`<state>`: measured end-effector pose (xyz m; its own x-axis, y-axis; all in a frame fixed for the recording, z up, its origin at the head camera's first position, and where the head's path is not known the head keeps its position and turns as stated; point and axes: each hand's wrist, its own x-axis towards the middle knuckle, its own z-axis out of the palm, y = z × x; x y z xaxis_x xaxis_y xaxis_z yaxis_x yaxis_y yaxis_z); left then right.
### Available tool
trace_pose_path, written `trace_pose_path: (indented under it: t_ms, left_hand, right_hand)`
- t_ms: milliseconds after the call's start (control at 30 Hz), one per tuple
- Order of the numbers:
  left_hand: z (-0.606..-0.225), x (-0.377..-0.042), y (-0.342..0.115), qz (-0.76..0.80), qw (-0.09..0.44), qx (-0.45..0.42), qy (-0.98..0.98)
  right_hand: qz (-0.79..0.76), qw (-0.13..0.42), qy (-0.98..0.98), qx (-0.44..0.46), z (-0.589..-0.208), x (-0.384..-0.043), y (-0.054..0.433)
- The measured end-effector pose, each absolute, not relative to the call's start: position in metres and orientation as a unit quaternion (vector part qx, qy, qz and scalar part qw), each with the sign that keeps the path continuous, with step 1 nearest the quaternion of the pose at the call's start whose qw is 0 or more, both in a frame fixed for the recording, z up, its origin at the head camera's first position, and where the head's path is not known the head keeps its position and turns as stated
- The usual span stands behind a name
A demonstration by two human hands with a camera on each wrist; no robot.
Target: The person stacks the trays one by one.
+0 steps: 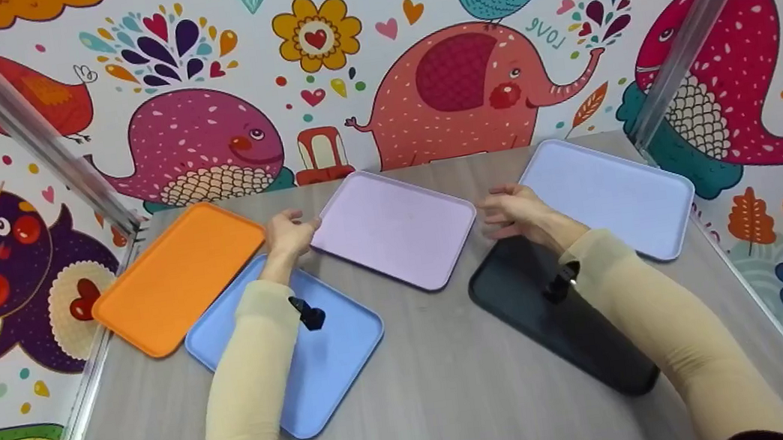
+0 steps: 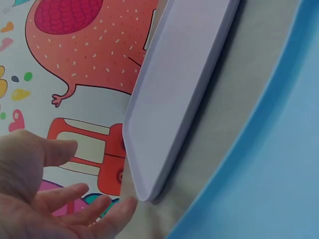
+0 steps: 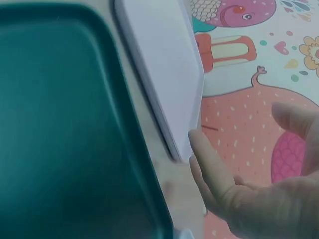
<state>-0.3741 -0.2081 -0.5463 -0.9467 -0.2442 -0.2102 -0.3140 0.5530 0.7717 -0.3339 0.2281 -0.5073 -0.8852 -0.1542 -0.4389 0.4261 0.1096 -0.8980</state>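
Observation:
A pale purple tray [image 1: 393,231] lies flat at the back middle of the table. My left hand [image 1: 288,235] is at its left corner, fingers spread with nothing in them; the left wrist view shows the fingertips [image 2: 124,211] near that corner of the tray [image 2: 174,89]. On the other side my right hand [image 1: 515,211] hovers beside the right corner, fingers extended and holding nothing. In the right wrist view a fingertip [image 3: 197,139] overlaps the tray's corner. The left forearm passes over a blue tray [image 1: 334,356], the right one over a black tray [image 1: 539,306].
An orange tray [image 1: 180,278] lies at the back left, against the blue tray's edge. A pale periwinkle tray [image 1: 607,191] sits at the back right, behind the black one. Printed walls [image 1: 318,123] and metal posts [image 1: 698,20] bound the grey table [image 1: 445,395].

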Motion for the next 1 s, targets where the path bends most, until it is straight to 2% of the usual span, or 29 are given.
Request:
trace_pose_path:
  t_ms: [67,367,600,700,900,1000]
  left_hand:
    - [-0.542,-0.374,-0.203,0.454,0.055,-0.168,0.873]
    - [-0.567,-0.393,-0.2,0.454,0.106,-0.177,0.867]
    - [-0.602,-0.422,-0.215,0.456,0.088,-0.17,0.869]
    - [-0.593,-0.416,-0.214,0.453,0.094,-0.168,0.871]
    - [-0.542,-0.374,-0.197,0.533,0.12,-0.181,0.818]
    - [-0.534,-0.363,-0.193,0.574,0.127,-0.187,0.787]
  right_hand:
    - [-0.672,0.227,0.696,0.109,-0.51,-0.335,0.222]
    - [-0.692,0.254,0.658,0.155,-0.526,-0.335,0.197]
    - [-0.7,0.22,0.656,0.178,-0.531,-0.335,0.18]
    - [-0.697,0.208,0.661,0.185,-0.533,-0.334,0.176]
    - [-0.692,0.2,0.663,0.201,-0.535,-0.331,0.173]
    - [-0.69,0.195,0.665,0.208,-0.536,-0.33,0.172]
